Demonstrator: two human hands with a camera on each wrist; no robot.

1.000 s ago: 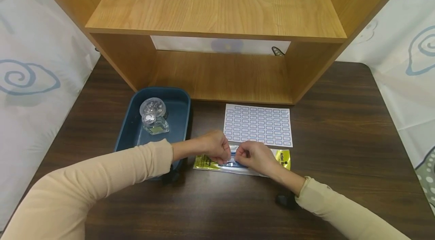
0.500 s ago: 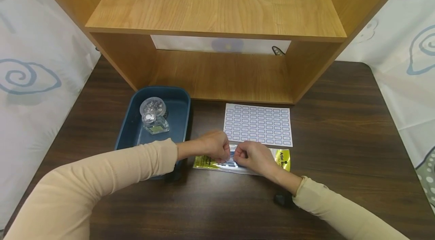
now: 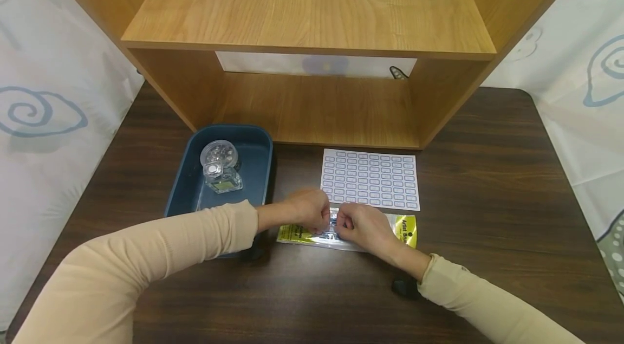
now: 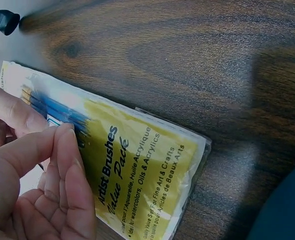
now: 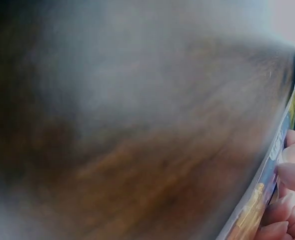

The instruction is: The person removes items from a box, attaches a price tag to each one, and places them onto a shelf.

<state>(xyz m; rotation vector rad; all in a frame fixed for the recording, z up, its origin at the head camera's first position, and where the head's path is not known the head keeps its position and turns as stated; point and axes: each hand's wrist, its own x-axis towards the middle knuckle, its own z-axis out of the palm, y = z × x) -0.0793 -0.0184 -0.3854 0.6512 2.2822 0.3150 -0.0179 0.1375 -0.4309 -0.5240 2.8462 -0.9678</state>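
My left hand (image 3: 310, 211) pinches label (image 4: 52, 120) over pack (image 4: 142, 172); right hand (image 3: 364, 226), can't tell.
Sheet (image 3: 370, 179) past pack's far edge; tray (image 3: 255, 165) left, table (image 3: 487, 187) right.

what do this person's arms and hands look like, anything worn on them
Both arms wear long, plain sleeves: the left sleeve looks cream to peach, the right sleeve a slightly yellower beige with a tiny dark mark near its cuff. The left hand and right hand show no gloves. A small black object sits by the right cuff, perhaps the wrist camera.
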